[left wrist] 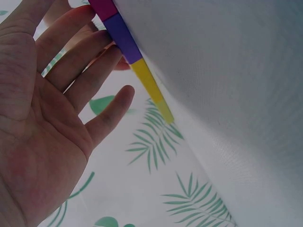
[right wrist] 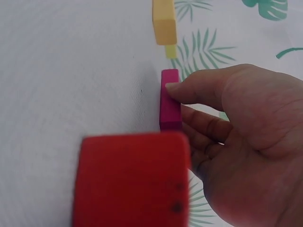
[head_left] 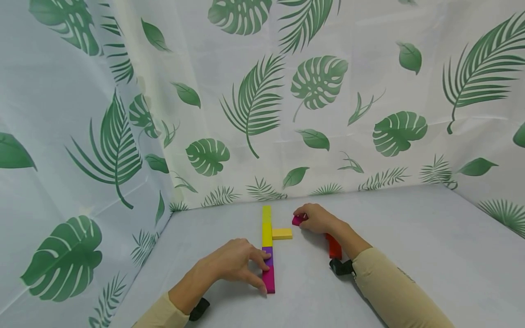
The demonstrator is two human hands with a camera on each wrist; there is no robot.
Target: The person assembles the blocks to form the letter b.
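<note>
A straight row of blocks lies on the table: a lime block [head_left: 266, 214] at the far end, then a yellow block [head_left: 267, 234], a purple block [head_left: 268, 250] and a magenta block [head_left: 268, 283] nearest me. Over its near part, my left hand [head_left: 234, 260] touches the purple and magenta blocks with fairly straight fingers, the thumb by the near end. To the right, my right hand [head_left: 319, 219] pinches a second magenta block [right wrist: 169, 106] between thumb and fingers, low over or on the table. A light orange block [head_left: 282, 234] extends rightward from the row's yellow block.
Below my right forearm lies a red block [head_left: 335, 249], partly hidden by the arm; it looms large in the right wrist view. A white table [head_left: 303, 291] is bordered behind and at the sides by leaf-printed sheets [head_left: 352, 150].
</note>
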